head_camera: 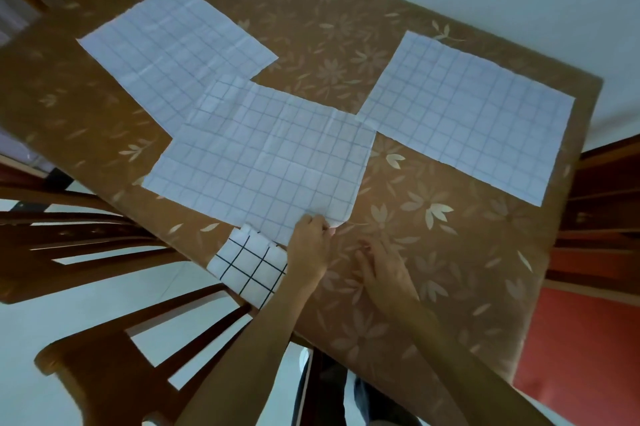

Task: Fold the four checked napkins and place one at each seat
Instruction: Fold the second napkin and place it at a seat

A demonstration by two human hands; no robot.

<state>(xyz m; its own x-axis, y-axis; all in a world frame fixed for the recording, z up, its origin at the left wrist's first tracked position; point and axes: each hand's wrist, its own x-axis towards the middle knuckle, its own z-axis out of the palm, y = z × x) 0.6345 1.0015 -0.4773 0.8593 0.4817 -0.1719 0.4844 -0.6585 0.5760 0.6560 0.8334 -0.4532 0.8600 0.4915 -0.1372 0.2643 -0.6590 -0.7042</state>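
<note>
From the head view, looking down on a brown flower-patterned surface (pixel 433 252) with four checked napkins. Toward the far left corner, the far-left napkin (pixel 176 51), spread flat, grid lines faint. Along the right edge, the right napkin (pixel 464 117), also spread flat, its left corner meeting the middle napkin (pixel 263 162). That middle napkin open and creased, overlapping the near corner of the far-left one and reaching down toward the near edge. Tucked under its near side, the bold-checked napkin (pixel 249 269), black lines on white, hanging partly over the near edge of the surface. On the near corner of the middle napkin, the left grip (pixel 310 245), fingers curled round the cloth, the corner slightly raised and curled, the rest of the napkin stretching away up and left of the grip. Just right of that corner, the right grip (pixel 381 269), fingers straight and flat on the bare surface, apart from the cloth. At the left edge, a wooden chair (pixel 104 252); at the right edge, a red-seated chair (pixel 606 217).
</note>
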